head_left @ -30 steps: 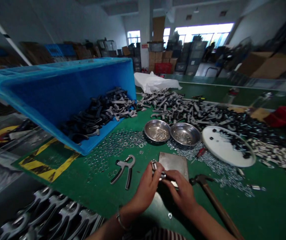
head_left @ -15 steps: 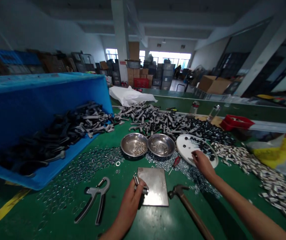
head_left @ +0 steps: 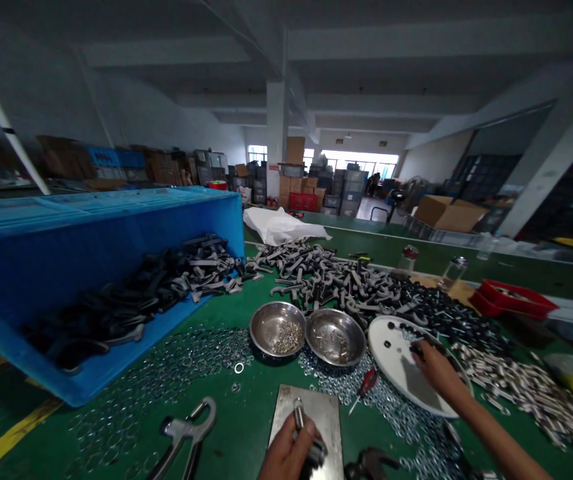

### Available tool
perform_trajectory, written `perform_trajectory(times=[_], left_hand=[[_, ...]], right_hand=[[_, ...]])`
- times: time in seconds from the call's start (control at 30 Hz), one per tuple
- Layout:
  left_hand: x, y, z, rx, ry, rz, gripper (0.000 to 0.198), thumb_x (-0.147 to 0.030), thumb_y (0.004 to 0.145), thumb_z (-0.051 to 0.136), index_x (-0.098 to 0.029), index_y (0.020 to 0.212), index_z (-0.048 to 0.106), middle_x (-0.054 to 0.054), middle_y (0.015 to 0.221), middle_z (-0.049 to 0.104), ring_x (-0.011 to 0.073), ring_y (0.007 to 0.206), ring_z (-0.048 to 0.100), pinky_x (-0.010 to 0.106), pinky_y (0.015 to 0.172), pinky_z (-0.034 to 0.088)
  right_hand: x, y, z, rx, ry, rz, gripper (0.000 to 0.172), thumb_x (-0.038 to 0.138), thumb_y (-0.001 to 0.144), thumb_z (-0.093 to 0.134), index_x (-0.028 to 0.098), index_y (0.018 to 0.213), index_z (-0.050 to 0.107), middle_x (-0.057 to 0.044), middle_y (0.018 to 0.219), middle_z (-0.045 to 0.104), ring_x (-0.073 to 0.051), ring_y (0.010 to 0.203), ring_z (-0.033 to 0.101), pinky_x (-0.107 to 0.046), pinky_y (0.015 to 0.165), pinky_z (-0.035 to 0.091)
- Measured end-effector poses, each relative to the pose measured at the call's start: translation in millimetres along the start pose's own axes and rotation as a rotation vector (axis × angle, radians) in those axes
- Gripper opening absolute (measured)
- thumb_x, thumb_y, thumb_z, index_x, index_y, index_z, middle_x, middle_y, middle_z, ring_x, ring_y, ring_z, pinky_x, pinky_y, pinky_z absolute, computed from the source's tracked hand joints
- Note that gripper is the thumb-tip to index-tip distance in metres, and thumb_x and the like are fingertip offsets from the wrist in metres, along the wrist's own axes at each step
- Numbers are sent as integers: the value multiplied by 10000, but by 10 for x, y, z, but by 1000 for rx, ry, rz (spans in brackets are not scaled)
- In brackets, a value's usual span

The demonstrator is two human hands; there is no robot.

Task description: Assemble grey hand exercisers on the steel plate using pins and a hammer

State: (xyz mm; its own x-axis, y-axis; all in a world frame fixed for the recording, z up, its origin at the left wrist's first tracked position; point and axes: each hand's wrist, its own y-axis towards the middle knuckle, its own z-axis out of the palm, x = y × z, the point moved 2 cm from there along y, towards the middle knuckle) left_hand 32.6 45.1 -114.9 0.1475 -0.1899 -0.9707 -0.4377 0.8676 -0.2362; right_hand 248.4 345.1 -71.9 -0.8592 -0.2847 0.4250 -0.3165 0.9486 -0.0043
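Observation:
My left hand [head_left: 289, 453] sits at the bottom edge, closed around a small metal spring part [head_left: 299, 417] held upright over a flat steel plate [head_left: 321, 417]. My right hand [head_left: 433, 370] reaches out over a white round plate [head_left: 393, 363] that carries small black knobs [head_left: 416, 333]. Its fingertips pinch at those knobs; what they hold is too small to make out. A hand-grip tool [head_left: 186, 433] lies left of the steel plate, and a hammer head [head_left: 369, 463] lies to its right.
Two steel bowls [head_left: 277, 328] [head_left: 336, 337] hold small fasteners. A tipped blue crate [head_left: 91, 267] spills black and grey handles. Washers [head_left: 166, 373] cover the green table [head_left: 246, 407]. A red screwdriver [head_left: 366, 387], metal springs [head_left: 526, 387] and a red tray [head_left: 511, 300] lie to the right.
The view has tilted upward. My right hand left the spring part and reached right to the white plate. My left hand stays on the spring part by the steel plate.

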Motion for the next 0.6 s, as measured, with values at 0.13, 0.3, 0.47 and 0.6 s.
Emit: perform_trajectory(times=[0.13,0.3,0.47,0.6], left_hand=[[-165,136,-25,-35,-195,35,584,-735,763,609,-159,857,625,73,842,662,212,812,614,301,788,485],[-133,52,109,0,-361,37,545,-682,757,650,-166,930,658,85,883,691,251,892,645,339,839,505],[-19,-38,5,-56,-514,48,556,-642,725,717,-150,978,660,111,952,705,264,940,659,342,860,502],[-7,-74,-109,-67,-621,41,545,-647,723,722,-152,933,630,87,918,697,228,855,651,307,775,499]], right_hand=[[602,-1017,460,53,456,-227,377,433,1008,401,186,1264,527,-67,942,727,-208,827,723,-316,790,574],[1142,-1895,1030,-121,848,-302,325,456,939,542,238,1175,589,-103,1170,714,-231,1010,709,-308,878,566],[1297,-1929,1013,-83,766,-473,257,358,950,543,232,1168,596,-93,1117,731,-220,999,717,-282,847,577],[1318,-1972,900,-4,558,-658,147,253,932,566,235,1074,599,-46,986,727,-181,898,714,-246,805,572]])
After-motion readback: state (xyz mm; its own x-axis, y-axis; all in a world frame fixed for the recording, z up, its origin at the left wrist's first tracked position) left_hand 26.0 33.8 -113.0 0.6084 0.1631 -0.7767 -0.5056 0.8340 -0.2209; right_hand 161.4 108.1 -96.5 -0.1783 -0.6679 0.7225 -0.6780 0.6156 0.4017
